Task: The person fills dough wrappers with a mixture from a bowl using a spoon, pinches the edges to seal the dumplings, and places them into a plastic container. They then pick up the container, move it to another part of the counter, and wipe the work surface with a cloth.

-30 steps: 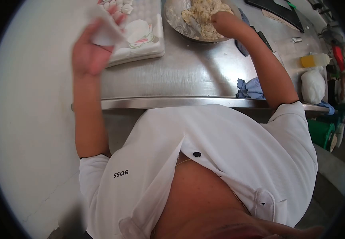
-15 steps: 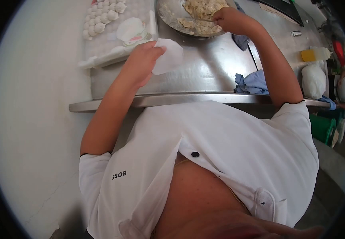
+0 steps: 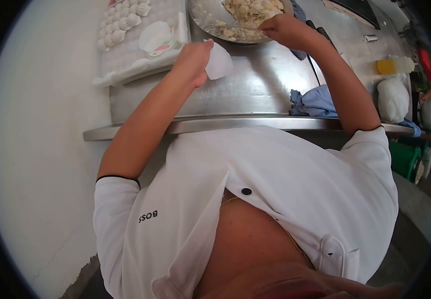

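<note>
A round white dumpling wrapper (image 3: 220, 62) hangs from my left hand (image 3: 193, 61), pinched at its left edge between thumb and fingers. My right hand (image 3: 286, 32) is closed over the near right rim of a wide metal bowl (image 3: 210, 31). It seems to grip a thin utensil, mostly hidden by the fingers, whose kind I cannot make out. Pale, lumpy filling (image 3: 249, 12) is heaped in the bowl. Left of the bowl, a white tray (image 3: 125, 60) carries several shaped dumplings (image 3: 121, 25) and a stack of wrappers (image 3: 156, 37).
The steel table (image 3: 145, 102) has a raised front edge close to my body. A blue cloth (image 3: 315, 101) lies near that edge. Farther right are a bottle of yellow liquid (image 3: 393, 66) and a white plastic bag (image 3: 393, 98). A green bin (image 3: 404, 157) stands below.
My left hand has moved slightly right and up with the wrapper, nearer the bowl. My right hand has shifted a little left, still at the filling.
</note>
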{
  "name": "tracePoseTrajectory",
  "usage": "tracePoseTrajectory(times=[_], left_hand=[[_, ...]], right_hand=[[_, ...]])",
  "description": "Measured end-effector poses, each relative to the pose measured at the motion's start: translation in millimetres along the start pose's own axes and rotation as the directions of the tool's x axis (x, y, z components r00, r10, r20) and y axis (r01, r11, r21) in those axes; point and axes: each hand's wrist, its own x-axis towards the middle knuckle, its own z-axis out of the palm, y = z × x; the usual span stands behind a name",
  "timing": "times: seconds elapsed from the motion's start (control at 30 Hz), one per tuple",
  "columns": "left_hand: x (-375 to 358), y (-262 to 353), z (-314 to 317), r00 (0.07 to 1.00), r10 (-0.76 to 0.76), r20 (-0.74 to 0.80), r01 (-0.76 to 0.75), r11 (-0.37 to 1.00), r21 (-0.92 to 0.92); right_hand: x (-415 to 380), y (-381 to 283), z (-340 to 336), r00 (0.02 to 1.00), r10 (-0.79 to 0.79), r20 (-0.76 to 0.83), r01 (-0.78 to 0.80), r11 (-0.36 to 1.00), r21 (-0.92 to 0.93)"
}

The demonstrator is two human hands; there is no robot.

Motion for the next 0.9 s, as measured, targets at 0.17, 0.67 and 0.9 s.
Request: tracePoseTrajectory(times=[0.17, 0.67, 0.9], left_hand=[[11.8, -5.5, 0.0, 0.998, 0.017, -0.054, -0.012, 0.997, 0.082], [45.7, 4.7, 25.3, 0.998, 0.000, -0.063, -0.011, 0.986, -0.169], [28.7, 5.5, 38.0, 0.997, 0.050, -0.052, -0.068, 0.896, -0.439]], right_hand=[[-10.7, -3.1, -23.2, 0.983, 0.087, 0.163, -0.091, 0.996, 0.015], [-41.3, -2.3, -18.5, 0.915, 0.222, 0.337, -0.331, 0.891, 0.312], [-72.1, -23.2, 1.9, 0.962, 0.168, 0.215, -0.254, 0.842, 0.476]])
